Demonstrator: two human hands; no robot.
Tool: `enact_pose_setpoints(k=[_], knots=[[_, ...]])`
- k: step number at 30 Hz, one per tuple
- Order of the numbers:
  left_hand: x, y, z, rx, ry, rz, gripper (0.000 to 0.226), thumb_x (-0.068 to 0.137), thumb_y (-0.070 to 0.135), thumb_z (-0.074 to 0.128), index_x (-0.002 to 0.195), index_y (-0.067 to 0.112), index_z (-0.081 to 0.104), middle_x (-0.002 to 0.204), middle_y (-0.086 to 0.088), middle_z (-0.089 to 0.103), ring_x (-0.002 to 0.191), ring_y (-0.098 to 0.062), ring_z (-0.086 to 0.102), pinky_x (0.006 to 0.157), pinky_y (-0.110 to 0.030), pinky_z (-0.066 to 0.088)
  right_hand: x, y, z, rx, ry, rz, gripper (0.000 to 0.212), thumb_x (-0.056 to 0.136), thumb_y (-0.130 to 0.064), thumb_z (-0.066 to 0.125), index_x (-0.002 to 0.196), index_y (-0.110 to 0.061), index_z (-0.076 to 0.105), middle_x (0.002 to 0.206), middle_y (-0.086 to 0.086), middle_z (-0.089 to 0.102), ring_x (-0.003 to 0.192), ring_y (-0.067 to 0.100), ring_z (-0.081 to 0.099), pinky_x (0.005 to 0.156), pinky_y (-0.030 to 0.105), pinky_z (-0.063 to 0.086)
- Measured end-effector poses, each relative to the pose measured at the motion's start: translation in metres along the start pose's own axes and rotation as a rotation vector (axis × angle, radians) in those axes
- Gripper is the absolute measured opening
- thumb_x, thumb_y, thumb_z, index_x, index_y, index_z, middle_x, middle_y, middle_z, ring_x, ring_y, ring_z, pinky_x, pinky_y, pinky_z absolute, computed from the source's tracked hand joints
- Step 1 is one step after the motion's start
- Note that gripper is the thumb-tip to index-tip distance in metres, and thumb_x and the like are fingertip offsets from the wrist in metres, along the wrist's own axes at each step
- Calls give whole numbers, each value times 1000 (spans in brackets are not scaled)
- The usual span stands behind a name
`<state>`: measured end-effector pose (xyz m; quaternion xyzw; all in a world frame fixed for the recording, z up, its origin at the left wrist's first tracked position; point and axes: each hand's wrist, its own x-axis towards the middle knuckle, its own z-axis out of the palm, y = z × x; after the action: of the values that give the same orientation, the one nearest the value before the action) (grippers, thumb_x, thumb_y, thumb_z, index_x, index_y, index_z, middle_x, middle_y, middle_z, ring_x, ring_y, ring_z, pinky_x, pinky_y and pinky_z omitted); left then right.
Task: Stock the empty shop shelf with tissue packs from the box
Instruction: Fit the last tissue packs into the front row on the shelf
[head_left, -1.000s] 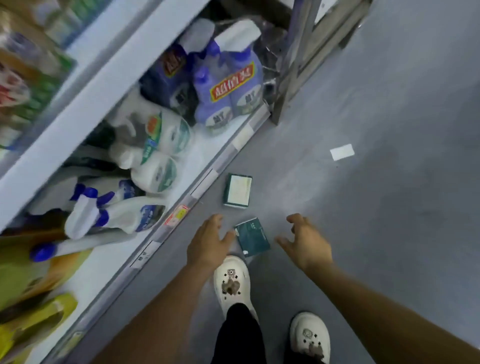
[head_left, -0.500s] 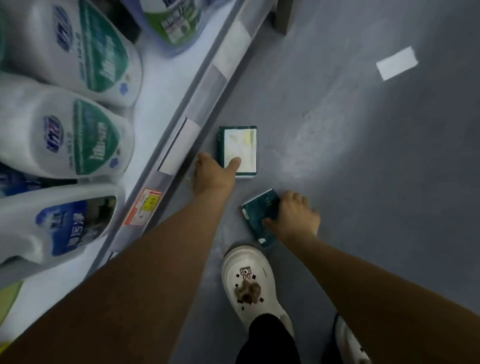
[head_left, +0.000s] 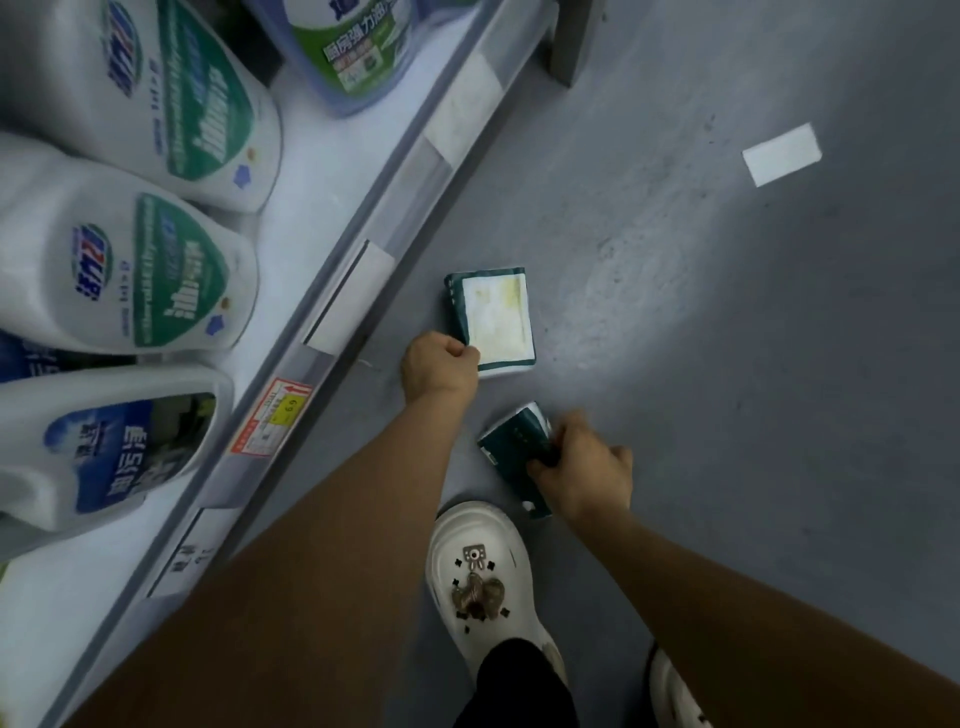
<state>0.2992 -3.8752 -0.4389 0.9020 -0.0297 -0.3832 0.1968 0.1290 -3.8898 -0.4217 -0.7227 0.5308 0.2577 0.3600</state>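
Two dark green tissue packs are down on the grey floor beside the bottom shelf. The farther tissue pack (head_left: 498, 319) shows a pale white face, and my left hand (head_left: 439, 366) grips its near left corner with curled fingers. The nearer tissue pack (head_left: 511, 441) is tilted with one edge raised, and my right hand (head_left: 584, 470) grips its right side. No box is in view.
The bottom shelf (head_left: 332, 306) runs along the left with price tags on its rail and holds large white detergent bottles (head_left: 130, 270). My white shoe (head_left: 480, 582) stands just below the nearer pack. A white paper slip (head_left: 782, 154) lies on the floor at the upper right.
Both hands reached down from above the floor. The left hand closed on the farther pack's corner, and the right hand closed on the nearer pack and tipped it up.
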Motion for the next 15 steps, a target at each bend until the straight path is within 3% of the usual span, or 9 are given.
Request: enact_pose_setpoints(k=[3,6,11,15], knots=[[-22,5,-9,-80,-26,2,6,91,12,63,87,9,60,96,-10,65,86,-23,59,72,-28,45,-9,15,-26,76,46,28,39,85,-29,66,112,-22,39,107,1,67,104,25,62,98,37,31],[-55,12,-28,-120,-3,12,7,91,12,61,90,8,55,92,-6,58,84,-21,55,69,-26,39,-21,27,-61,180,57,69,35,84,-31,68,112,-19,51,103,4,67,101,29,62,96,41,41],[-132,31,-72,-200,42,29,24,89,12,64,101,10,44,101,-4,55,89,-18,54,72,-26,41,-59,22,-122,424,67,55,34,79,-34,76,101,-13,59,90,6,67,85,29,65,78,49,55],[-189,57,-116,-233,40,164,36,87,9,64,109,20,38,109,-3,59,91,-19,58,68,-24,42,-111,1,-179,556,45,-53,29,85,-28,74,103,-12,58,86,-1,64,78,17,64,69,33,55]])
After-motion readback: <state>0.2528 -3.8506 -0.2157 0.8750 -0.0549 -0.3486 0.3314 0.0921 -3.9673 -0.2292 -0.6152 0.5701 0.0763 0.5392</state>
